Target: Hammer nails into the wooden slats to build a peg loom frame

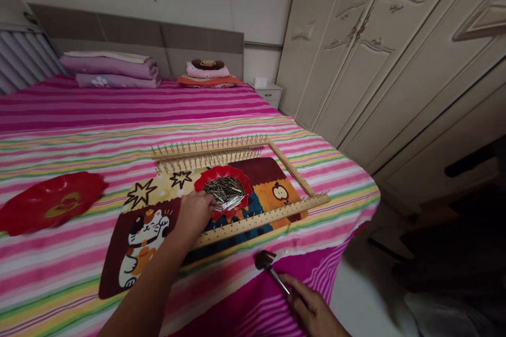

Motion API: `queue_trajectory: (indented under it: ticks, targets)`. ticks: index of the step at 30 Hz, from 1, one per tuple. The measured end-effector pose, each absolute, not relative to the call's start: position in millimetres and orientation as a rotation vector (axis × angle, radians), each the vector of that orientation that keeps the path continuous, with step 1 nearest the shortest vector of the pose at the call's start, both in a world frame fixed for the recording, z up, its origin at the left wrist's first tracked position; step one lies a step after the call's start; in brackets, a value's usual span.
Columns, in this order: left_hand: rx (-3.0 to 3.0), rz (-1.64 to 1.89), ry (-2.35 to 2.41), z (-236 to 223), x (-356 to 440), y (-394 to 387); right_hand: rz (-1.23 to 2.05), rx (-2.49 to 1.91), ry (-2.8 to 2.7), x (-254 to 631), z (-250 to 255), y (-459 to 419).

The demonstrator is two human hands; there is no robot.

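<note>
My left hand (197, 214) is at the near left edge of a scalloped red dish (197, 184) full of loose metal nails (225, 192). Its fingers are curled together against the nails, and what they pinch is hidden. In my right hand (310, 308) is a hammer (276, 276), gripped by its handle, the dark head low over the bed's near edge. A wooden frame (292, 168) surrounds the dish. Upright nails line its far bar, while the near bar (253, 221) shows a row of holes and several nails at its right end.
Under the dish lies a cat-patterned mat (114, 253) on a striped bedspread (130, 142). A larger red tray (23, 208) is at the left. Folded bedding (114, 71) sits by the headboard. A wardrobe (356, 63) stands right of the bed, with floor between.
</note>
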State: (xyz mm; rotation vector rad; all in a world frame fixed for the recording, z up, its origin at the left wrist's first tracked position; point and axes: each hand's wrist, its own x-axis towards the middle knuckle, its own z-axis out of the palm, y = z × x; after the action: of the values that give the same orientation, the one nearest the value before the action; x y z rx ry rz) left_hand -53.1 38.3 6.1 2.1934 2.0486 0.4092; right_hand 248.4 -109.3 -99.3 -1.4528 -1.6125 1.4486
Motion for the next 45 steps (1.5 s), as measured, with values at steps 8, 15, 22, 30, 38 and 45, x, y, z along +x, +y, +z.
queue_trajectory:
  ticks: [8, 15, 22, 30, 38, 45]
  targets:
    - [2.248, 0.218, 2.002, 2, -43, 68, 1.620, -1.439, -1.368, 244, -101, -109]
    - [2.286, 0.259, 1.852, 9, -49, 65, 1.700, -1.479, -1.332, 246, -110, -106]
    - [1.886, 0.566, 1.728, 32, -72, 41, 1.658, -1.522, -1.320, 241, -103, -106]
    - [0.893, 1.074, 1.487, 19, -104, -14, 1.661, -1.532, -1.311, 242, -110, -107]
    - [1.122, 1.046, 1.721, -16, -108, -42, 1.676, -1.590, -1.294, 245, -123, -107]
    - [1.014, 1.007, 1.882, -23, -97, -41, 1.662, -1.581, -1.289, 244, -122, -109]
